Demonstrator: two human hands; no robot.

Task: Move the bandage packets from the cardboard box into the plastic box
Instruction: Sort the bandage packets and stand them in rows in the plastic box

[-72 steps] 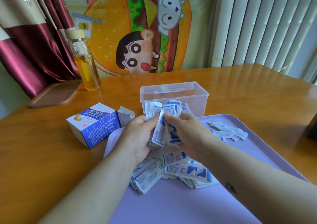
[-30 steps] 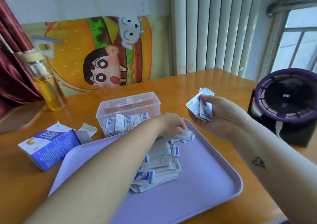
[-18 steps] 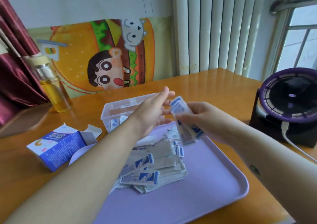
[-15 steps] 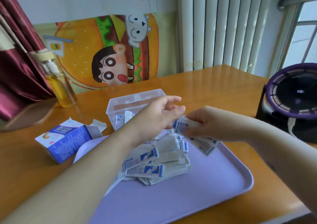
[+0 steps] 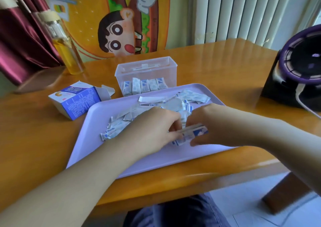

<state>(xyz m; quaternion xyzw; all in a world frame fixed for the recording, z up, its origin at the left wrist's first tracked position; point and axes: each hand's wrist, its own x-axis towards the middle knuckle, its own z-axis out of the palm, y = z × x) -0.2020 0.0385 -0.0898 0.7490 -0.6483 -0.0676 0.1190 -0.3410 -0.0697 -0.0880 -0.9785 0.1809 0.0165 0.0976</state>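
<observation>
Left hand (image 5: pixel 152 127) and right hand (image 5: pixel 213 122) pinch one stack of bandage packets (image 5: pixel 192 136); square its edges so it slots upright into the plastic box (image 5: pixel 171 73).

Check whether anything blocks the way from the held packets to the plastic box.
Nothing visible does. The left hand and right hand hold a bundle over the tray; only loose packets lie flat between it and the box, whose top looks open.

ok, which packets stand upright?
The row of packets inside the plastic box, on end against its front wall; the pile on the purple tray lies flat.
</observation>
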